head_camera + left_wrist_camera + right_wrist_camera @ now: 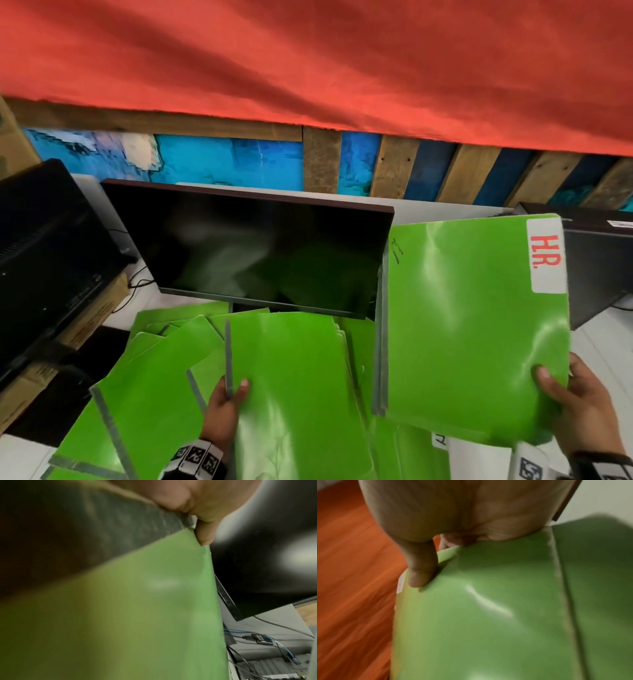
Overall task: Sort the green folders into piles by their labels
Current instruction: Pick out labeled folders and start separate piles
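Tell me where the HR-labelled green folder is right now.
In the head view, the glossy green folder with the white HR label is at right, held up by the right hand, beside the dark monitor and above the loose green folders.

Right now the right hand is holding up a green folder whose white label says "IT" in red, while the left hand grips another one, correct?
Not quite. In the head view the label on the green folder in the right hand reads "HR." in red. The left hand does grip another folder.

Bright green folder (476, 325) in the right grip (582, 407), its white label (546, 255) lettered red "HR." Glossy green folder with a grey spine (291, 387) in the left grip (224, 411). Black-and-white patterned wristbands (198, 457). Red cloth (308, 61) above, black monitor (253, 250) beyond.
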A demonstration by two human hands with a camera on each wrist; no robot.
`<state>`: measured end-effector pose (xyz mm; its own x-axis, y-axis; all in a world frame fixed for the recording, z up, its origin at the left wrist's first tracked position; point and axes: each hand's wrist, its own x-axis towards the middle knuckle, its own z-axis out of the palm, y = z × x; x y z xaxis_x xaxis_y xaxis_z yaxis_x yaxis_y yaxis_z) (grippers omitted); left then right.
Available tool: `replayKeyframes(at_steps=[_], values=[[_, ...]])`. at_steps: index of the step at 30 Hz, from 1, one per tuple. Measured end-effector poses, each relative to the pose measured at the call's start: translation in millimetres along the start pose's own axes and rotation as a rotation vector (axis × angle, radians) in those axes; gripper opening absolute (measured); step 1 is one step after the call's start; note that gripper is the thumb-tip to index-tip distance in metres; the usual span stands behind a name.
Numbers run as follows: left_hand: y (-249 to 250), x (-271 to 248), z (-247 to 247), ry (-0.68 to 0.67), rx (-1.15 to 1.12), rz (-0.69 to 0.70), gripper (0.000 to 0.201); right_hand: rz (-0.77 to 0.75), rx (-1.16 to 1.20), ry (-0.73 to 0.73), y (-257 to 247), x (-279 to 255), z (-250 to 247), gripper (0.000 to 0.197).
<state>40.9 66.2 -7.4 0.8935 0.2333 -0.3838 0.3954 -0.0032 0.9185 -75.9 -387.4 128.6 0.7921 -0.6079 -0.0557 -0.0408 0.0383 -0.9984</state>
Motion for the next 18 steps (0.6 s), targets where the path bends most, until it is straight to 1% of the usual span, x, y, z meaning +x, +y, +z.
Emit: replayKeyframes(at_steps=[2, 4, 6, 7, 9, 10, 11, 12, 13, 14, 15, 17, 18], values=[[8, -11, 8, -0.044, -0.004, 0.025, 0.008, 0.001, 0.047, 0.020, 14, -7, 8, 0.040], [13, -17, 13, -0.076, 0.003, 0.059, 0.016, 0.010, 0.150, 0.082, 32, -9, 9, 0.044], [15, -20, 14, -0.099, 0.015, 0.072, 0.024, 0.067, 0.340, 0.073, 47, -14, 13, 0.049], [15, -20, 14, -0.104, 0.009, 0.073, 0.026, 0.095, 0.452, 0.036, 52, -16, 15, 0.051], [14, -19, 13, -0.102, -0.010, 0.075, 0.026, 0.112, 0.629, 0.034, 80, -13, 3, 0.057], [14, -19, 13, -0.103, -0.026, 0.074, 0.021, 0.113, 0.631, 0.091, 91, -11, -6, 0.060], [13, -19, 12, -0.104, -0.047, 0.067, 0.015, 0.113, 0.642, 0.067, 96, -11, -7, 0.059], [14, -19, 13, -0.100, -0.059, 0.059, 0.018, 0.113, 0.500, 0.101, 95, -14, -6, 0.057], [13, -19, 12, -0.093, -0.069, 0.058, 0.029, 0.120, 0.417, 0.046, 90, -14, 5, 0.055], [12, -19, 12, -0.088, -0.073, 0.059, 0.038, 0.204, 0.413, 0.001, 85, -19, 19, 0.053], [12, -19, 11, -0.088, -0.076, 0.056, 0.043, 0.237, 0.421, -0.038, 85, -20, 24, 0.051], [14, -19, 11, -0.090, -0.075, 0.038, 0.048, 0.262, 0.256, -0.105, 81, -27, 43, 0.045], [13, -19, 10, -0.095, -0.076, 0.030, 0.047, 0.279, 0.175, -0.117, 82, -29, 52, 0.040]])
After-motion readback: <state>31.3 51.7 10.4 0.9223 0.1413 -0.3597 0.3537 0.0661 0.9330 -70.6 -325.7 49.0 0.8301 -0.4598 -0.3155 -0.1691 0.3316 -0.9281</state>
